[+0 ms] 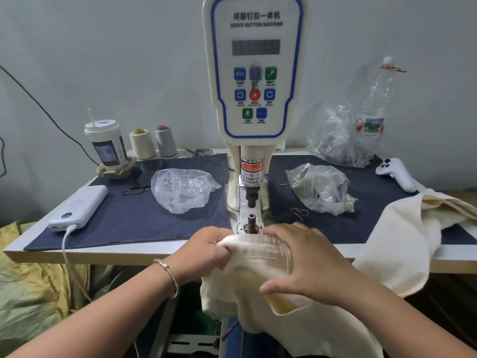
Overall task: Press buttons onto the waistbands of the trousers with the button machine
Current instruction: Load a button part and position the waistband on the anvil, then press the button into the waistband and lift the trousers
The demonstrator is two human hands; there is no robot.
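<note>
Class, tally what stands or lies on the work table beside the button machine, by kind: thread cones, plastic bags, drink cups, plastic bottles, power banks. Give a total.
Thread cones: 2, cream cone and grey cone
Plastic bags: 3, left bag, middle bag, back bag
Drink cups: 1, cup
Plastic bottles: 1, bottle
Power banks: 1, power bank
Total: 8

We see 2 forearms reaching forward. Left hand point(206, 250) curled, fingers gripping something; bangle on that wrist. Right hand point(304, 264) palm down, fingers spread and pressing flat.

Button machine point(254, 99) stands mid-table point(144, 250), bags either side, trousers point(258, 257) before it.
</note>
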